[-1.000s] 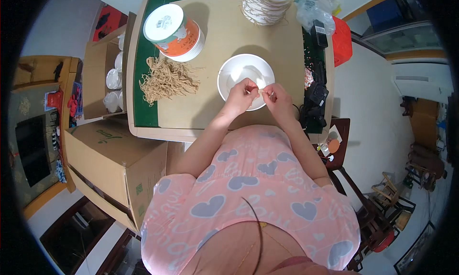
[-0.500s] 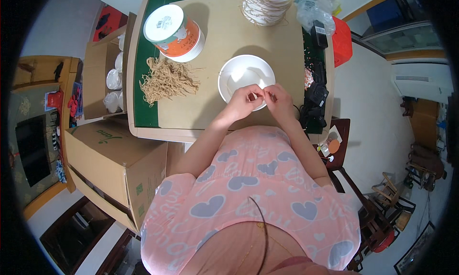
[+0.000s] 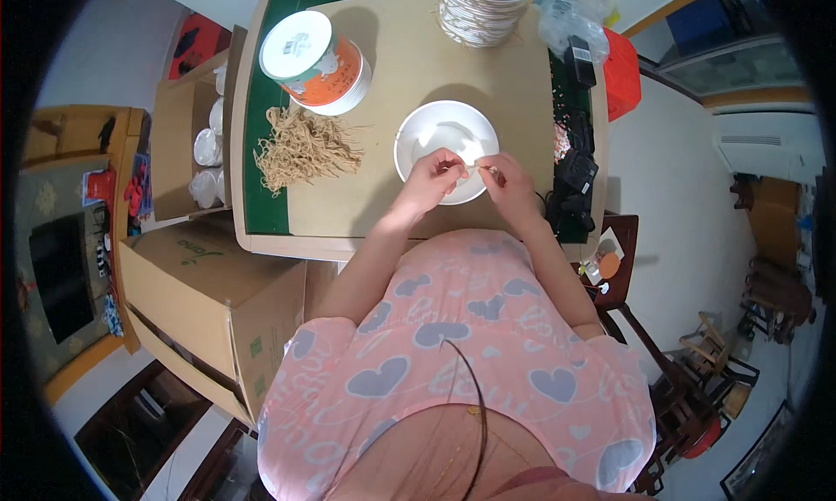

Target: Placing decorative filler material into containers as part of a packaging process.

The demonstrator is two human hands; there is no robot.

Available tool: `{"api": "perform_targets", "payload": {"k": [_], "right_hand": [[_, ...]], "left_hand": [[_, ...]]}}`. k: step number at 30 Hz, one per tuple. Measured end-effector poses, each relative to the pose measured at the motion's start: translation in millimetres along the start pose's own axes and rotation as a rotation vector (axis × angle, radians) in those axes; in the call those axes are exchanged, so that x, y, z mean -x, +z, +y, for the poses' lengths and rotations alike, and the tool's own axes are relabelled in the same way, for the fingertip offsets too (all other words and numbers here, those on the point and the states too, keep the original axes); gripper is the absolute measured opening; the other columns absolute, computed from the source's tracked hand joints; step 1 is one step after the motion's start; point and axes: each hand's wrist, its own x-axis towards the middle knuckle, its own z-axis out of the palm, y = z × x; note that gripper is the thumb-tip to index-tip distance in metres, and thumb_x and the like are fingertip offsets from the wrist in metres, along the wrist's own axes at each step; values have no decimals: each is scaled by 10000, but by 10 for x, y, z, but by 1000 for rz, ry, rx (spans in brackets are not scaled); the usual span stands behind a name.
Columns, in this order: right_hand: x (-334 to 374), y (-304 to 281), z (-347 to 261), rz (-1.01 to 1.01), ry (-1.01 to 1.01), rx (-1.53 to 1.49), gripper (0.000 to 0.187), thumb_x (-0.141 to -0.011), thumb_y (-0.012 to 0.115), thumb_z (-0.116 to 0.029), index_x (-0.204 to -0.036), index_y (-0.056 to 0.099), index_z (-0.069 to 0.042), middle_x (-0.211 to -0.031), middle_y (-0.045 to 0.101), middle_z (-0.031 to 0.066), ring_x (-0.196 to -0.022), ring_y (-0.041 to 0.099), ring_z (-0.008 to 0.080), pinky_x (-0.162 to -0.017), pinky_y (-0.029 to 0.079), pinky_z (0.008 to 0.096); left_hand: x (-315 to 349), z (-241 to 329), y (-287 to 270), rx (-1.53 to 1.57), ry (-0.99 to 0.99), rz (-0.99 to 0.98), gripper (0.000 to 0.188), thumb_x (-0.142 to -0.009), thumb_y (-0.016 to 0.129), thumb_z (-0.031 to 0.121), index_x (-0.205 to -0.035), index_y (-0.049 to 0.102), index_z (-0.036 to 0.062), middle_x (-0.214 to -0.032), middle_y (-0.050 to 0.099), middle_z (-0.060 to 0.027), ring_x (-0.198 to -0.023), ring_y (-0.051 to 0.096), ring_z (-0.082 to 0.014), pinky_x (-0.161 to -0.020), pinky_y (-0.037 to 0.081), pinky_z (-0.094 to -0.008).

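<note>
A round white tub [image 3: 421,144], seen from above with its inside showing, rests on the brown board near the table's front edge. My left hand [image 3: 428,184] is pinched closed over the tub's near side. Just across from it, my right hand [image 3: 510,187] is also pinched, at the right part of the near rim. A tiny pale bit shows between the fingertips, too small to make out. To the left lies a heap of tan cords [image 3: 309,151]. Behind the heap stands a stack of orange-printed tubs [image 3: 335,76], the top one tilted with its white base up.
At the far edge rises a tall stack of white tubs [image 3: 483,17] with cords hanging about it. Clear plastic bags [image 3: 570,17], black devices [image 3: 575,183] and a red container [image 3: 620,78] line the right side. Cardboard boxes [image 3: 196,274] stand left of the table.
My hands have drawn slightly apart at the fingertips, the left one shifting a little to the left. Both remain over the tub's near rim.
</note>
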Motion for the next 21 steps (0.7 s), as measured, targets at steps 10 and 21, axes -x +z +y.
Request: {"api": "perform_targets", "payload": {"k": [10, 21], "right_hand": [[-16, -91, -196, -23, -17, 35, 138, -759, 678, -93, -884, 618, -87, -836, 586, 46, -517, 527, 158, -500, 443, 287], [16, -131, -210, 3, -74, -8, 84, -767, 664, -78, -840, 623, -76, -816, 575, 45, -526, 519, 143, -480, 427, 271]], "left_hand": [[14, 48, 85, 14, 72, -41, 77, -875, 523, 63, -940, 535, 24, -820, 595, -23, -559, 399, -38, -491, 308, -179], [138, 188, 153, -336, 184, -25, 124, -900, 537, 96, -850, 624, 21, -727, 551, 30, -646, 394, -35, -592, 332, -203]]}}
